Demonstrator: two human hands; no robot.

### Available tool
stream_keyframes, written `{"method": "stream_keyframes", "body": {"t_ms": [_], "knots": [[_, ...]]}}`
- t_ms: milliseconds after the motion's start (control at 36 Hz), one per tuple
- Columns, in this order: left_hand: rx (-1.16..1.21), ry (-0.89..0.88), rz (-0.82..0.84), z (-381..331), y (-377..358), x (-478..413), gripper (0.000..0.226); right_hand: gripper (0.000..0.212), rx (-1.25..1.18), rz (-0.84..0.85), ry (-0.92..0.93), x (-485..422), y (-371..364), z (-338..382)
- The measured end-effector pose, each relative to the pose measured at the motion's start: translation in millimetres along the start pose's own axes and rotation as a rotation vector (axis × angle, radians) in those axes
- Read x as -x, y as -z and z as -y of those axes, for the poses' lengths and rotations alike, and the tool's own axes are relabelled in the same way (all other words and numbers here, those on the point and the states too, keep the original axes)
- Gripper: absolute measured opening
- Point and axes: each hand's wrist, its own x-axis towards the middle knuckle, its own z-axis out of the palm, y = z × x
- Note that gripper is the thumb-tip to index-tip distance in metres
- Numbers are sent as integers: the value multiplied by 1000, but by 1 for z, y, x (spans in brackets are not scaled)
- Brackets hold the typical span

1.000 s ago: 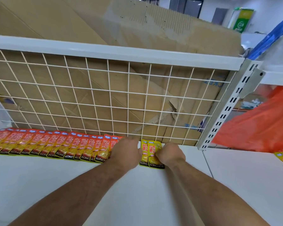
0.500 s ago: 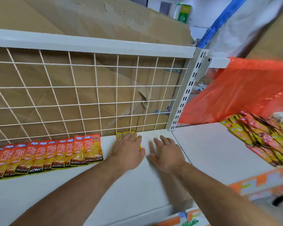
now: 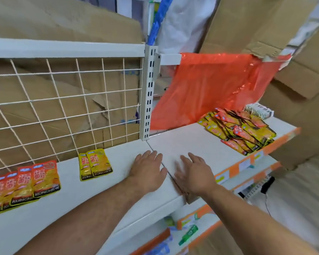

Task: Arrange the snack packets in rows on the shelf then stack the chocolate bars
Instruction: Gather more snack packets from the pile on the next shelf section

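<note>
Both hands off the yellow packets [image 3: 94, 163] now: left hand [image 3: 148, 172] and right hand [image 3: 193, 174] spread flat, moved right along the shelf [image 3: 184, 142].

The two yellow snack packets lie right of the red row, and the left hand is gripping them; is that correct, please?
Not quite. In the head view the left hand is open and empty, over the shelf to the right of the two yellow snack packets, apart from them. They do lie right of the red row.
</note>
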Motion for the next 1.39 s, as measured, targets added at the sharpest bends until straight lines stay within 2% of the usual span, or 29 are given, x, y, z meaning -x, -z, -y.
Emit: {"method": "stream_keyframes", "body": {"t_ms": [417,528,611,722,917,1194,1306,1389], "knots": [[-18,7,-33,-189,-23,-78,58,72,-42,-31,16,-6,45,-197],[-51,-23,-41,-225,-26,-103,64,71,-80,-49,-22,-10,59,-241],[-53,-44,-46,-245,-28,-121,59,70,-110,-42,-43,-14,66,-269],[-47,-78,-34,-268,-31,-147,60,67,-135,-66,-80,-24,68,-300],[-45,-142,-78,-300,-38,-208,45,62,-151,-108,-123,-57,73,-343],[-32,-172,-66,-310,-39,-302,46,44,-112,-104,-182,-137,90,-384],[-66,-168,-29,-306,-38,-327,57,33,-99,-99,-189,-165,93,-388],[-70,-147,39,-305,-38,-337,71,36,-82,-65,-177,-180,93,-389]]}}
